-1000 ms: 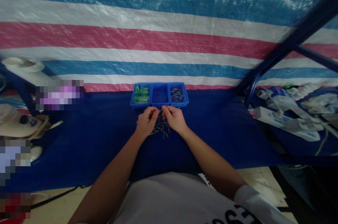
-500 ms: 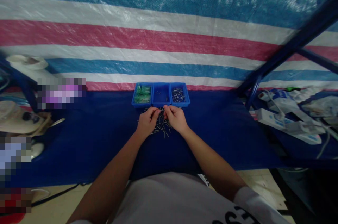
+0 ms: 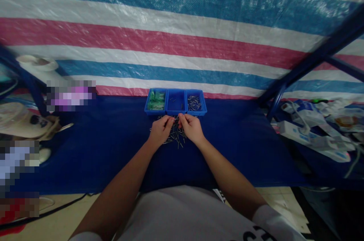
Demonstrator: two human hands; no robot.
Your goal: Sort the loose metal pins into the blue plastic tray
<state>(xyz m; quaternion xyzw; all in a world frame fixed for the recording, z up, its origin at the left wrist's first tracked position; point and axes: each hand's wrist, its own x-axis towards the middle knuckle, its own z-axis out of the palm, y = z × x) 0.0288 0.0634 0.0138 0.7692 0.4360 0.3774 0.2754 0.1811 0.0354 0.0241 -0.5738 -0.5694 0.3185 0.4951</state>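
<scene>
My left hand (image 3: 160,132) and my right hand (image 3: 192,127) meet almost fingertip to fingertip, each closed in a pinch; whatever they grip is too small to name. Beneath and between them a pile of thin metal pins (image 3: 178,135) lies spread on the dark blue table. Just beyond the hands stand three joined blue bins. Green pieces in clear wrapping fill the left bin (image 3: 156,113). A few thin dark pins lie in the middle bin (image 3: 176,112), and many more pins lie in the right bin (image 3: 196,113).
A striped plastic sheet (image 3: 170,36) hangs behind the blue table (image 3: 113,150). White power strips (image 3: 294,133) and plastic packets lie on the right by a blue metal frame (image 3: 301,68). A pale cap (image 3: 21,119) and a white roll (image 3: 40,67) sit at left.
The view has shifted slightly, so the bins and side objects appear a little further right. Both hands keep their closed pinch over the pile.
</scene>
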